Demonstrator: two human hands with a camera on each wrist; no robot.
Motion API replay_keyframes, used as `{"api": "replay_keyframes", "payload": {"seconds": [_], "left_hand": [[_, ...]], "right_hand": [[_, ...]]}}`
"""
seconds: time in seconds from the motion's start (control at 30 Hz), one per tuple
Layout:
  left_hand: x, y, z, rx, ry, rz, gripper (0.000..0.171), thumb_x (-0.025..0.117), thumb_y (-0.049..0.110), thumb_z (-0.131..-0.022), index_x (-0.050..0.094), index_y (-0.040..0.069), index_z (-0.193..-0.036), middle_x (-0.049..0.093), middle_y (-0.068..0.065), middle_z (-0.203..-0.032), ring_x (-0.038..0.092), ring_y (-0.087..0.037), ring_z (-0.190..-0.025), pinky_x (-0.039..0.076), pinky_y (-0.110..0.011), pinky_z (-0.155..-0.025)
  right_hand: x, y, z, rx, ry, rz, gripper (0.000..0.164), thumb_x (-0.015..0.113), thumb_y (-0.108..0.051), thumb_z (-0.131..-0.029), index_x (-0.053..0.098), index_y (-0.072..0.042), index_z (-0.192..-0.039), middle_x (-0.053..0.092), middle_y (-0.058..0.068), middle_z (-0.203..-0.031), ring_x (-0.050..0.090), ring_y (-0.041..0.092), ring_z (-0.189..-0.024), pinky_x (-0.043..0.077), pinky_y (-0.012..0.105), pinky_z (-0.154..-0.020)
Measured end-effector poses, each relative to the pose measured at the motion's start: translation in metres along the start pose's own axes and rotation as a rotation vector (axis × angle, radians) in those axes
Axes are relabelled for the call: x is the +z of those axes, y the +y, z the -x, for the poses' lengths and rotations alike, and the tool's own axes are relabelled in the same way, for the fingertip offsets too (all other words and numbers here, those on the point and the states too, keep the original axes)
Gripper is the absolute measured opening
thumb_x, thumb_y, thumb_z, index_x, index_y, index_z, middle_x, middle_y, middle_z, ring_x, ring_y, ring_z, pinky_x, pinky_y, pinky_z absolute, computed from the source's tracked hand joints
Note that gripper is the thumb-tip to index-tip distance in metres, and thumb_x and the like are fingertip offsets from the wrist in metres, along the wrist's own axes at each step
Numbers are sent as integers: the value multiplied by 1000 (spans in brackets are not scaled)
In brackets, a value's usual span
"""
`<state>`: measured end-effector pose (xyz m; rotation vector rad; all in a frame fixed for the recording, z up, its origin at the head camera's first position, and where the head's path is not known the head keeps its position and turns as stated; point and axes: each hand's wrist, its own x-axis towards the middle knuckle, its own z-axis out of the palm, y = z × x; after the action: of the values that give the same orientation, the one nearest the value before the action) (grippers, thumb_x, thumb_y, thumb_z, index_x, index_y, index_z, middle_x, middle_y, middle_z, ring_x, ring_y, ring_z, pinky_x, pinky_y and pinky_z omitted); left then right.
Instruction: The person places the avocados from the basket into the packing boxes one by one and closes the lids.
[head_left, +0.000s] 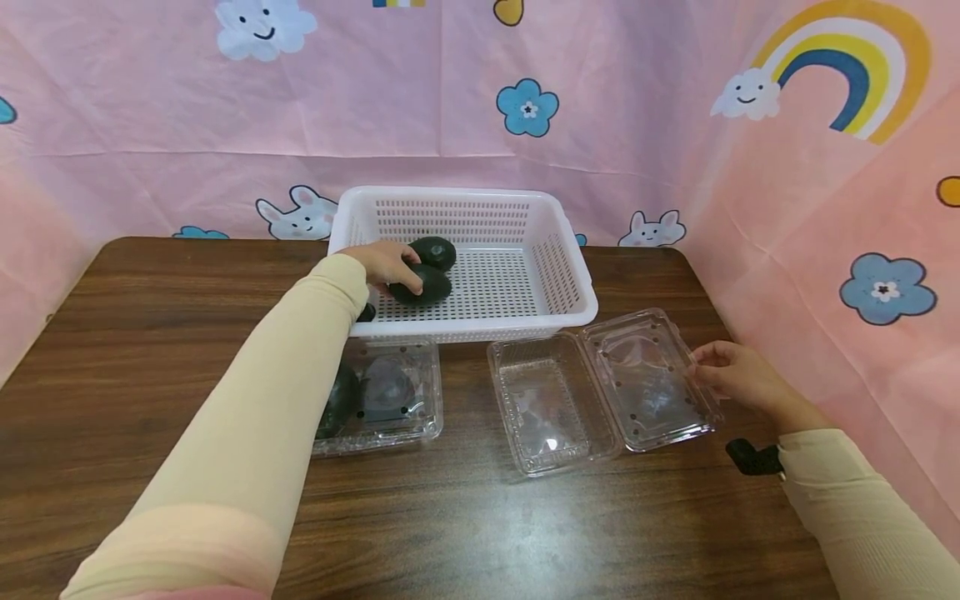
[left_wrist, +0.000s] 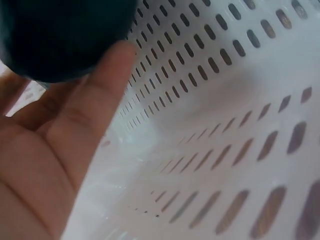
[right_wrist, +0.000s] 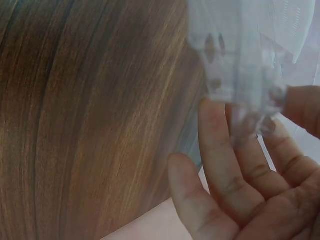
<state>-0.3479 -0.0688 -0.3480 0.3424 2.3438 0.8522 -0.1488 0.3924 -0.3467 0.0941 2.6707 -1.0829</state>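
Avocado (head_left: 429,287) clamped in the left hand (head_left: 381,265), inside the white basket (head_left: 495,285); only the left-wrist view shows the palm. Right hand (head_left: 741,379) pinches the clear lid (head_left: 648,383), its edge between thumb and fingertips clearest from the right wrist. Basket: second avocado (head_left: 435,252) just beyond the left hand's fingertips. Open tray (head_left: 553,408): joined to the lid, left of the right hand. Clear box (head_left: 433,404), nearer the person than the left hand: dark fruit (head_left: 342,402), partly sleeve-hidden.

White basket (head_left: 480,327) smooth plastic, slight gloss; open clamshell (head_left: 551,408) and box at left (head_left: 434,400) thin clear plastic, shiny. Tabletop (head_left: 637,533) wood-grain, glossy under light; backdrop (head_left: 405,108) creased matt cloth, sleeves (head_left: 232,442) matt cloth. Dark fruit (head_left: 429,288) seem smooth, faintly glossy, left wrist view too blurry to be sure.
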Motion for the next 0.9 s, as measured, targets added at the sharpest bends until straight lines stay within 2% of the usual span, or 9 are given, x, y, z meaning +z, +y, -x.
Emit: {"api": "replay_keyframes", "payload": {"seconds": [0.13,0.33,0.57,0.9], "left_hand": [[-3,2,1,26,13,-10,65,63,17,-79,32,4,-135,34,-19,-132,45,-31,-109,45,-44,-83],[-9,3,2,71,53,-13,65,64,17,-78,33,6,-134,33,-18,-133,46,-29,-105,45,-44,-81],[-14,11,10,136,113,44,67,63,11,-76,31,4,-134,30,-22,-136,41,-34,-113,43,-45,-84],[-17,23,23,196,204,138,65,63,6,-75,34,6,-132,30,-19,-136,39,-33,-114,41,-45,-89]], "right_hand": [[0,-1,0,2,0,7,34,55,-13,-87,47,12,-108,63,17,-91,59,13,-77,52,39,-70],[0,0,0,2,2,1,33,55,-12,-87,47,12,-108,64,15,-90,58,11,-75,51,33,-67],[0,-3,3,5,14,14,33,55,-12,-87,47,13,-108,63,18,-92,59,13,-76,52,36,-68],[1,-2,7,-4,31,13,30,55,-11,-86,48,12,-105,65,14,-87,58,13,-74,50,30,-63]]}}
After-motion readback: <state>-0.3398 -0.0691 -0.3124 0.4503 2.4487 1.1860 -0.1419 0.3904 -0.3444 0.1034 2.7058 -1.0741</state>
